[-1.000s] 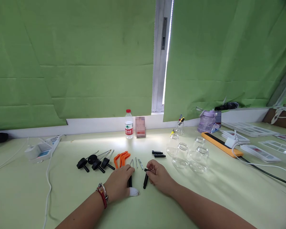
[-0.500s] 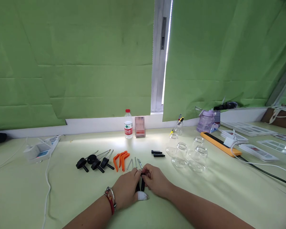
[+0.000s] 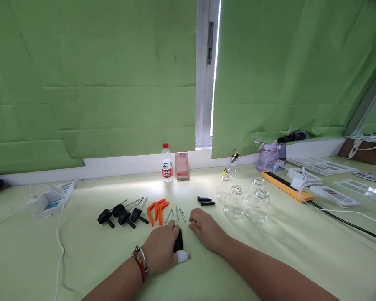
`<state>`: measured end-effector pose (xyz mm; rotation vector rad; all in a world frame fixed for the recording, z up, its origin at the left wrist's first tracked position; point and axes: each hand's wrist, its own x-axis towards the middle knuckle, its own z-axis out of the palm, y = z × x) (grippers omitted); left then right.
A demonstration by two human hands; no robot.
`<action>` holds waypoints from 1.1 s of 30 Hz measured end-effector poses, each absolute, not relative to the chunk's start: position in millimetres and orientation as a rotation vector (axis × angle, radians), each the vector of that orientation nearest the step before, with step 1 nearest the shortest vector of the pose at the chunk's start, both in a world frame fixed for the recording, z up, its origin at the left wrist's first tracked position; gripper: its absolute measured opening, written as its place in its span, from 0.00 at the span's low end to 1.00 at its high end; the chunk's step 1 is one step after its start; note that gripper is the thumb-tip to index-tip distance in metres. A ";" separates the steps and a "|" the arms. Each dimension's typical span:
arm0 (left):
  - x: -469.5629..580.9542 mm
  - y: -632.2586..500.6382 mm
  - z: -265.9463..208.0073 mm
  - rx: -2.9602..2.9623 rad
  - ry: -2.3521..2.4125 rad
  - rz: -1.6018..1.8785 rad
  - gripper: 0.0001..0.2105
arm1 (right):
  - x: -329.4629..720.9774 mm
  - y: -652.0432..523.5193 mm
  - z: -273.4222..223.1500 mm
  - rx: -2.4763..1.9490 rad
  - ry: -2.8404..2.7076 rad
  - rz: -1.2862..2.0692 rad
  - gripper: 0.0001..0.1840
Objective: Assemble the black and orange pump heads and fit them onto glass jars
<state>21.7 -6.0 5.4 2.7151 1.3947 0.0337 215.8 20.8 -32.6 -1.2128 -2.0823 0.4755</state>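
My left hand (image 3: 163, 243), a white wrap on its thumb, curves around dark black pieces (image 3: 179, 240) on the table and partly hides them. To its right rests my right hand (image 3: 207, 231), fingers loosely bent and apart, with nothing visible in them. Beyond the hands lie several metal screws (image 3: 177, 213). Orange bent pieces (image 3: 159, 211) are left of the screws. Further left are black knob-like parts with metal rods (image 3: 124, 217). Two black pieces with springs (image 3: 206, 201) lie beyond my right hand.
Clear glass jars (image 3: 234, 205) stand at the right, near an orange power strip (image 3: 286, 187) with cables. A water bottle (image 3: 167, 165) and a small box (image 3: 182, 166) stand at the back. A white cable (image 3: 60, 242) runs down the left.
My right hand has let go of the black piece beside my left hand and moved slightly away to the right. My left hand keeps its place around the black pieces.
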 end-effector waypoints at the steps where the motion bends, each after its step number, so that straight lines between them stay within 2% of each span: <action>1: 20.1 -5.9 6.1 2.710 1.402 0.031 0.27 | 222.7 27.3 -32.8 -1.270 -2.041 0.403 0.08; 5: 14.4 -4.0 5.8 2.699 1.413 0.024 0.25 | 249.8 50.1 -34.8 -1.476 -1.961 0.256 0.16; 11: 13.4 -3.8 6.4 2.744 1.424 -0.023 0.25 | 262.1 58.6 -37.0 -1.548 -2.009 0.192 0.19; 26: 12.0 -5.8 9.2 2.831 1.407 -0.004 0.23 | 250.6 42.2 -31.3 -1.459 -2.128 0.250 0.14; 33: 11.2 -6.8 13.0 2.840 1.406 -0.002 0.27 | 248.3 38.7 -31.6 -1.374 -2.238 0.288 0.14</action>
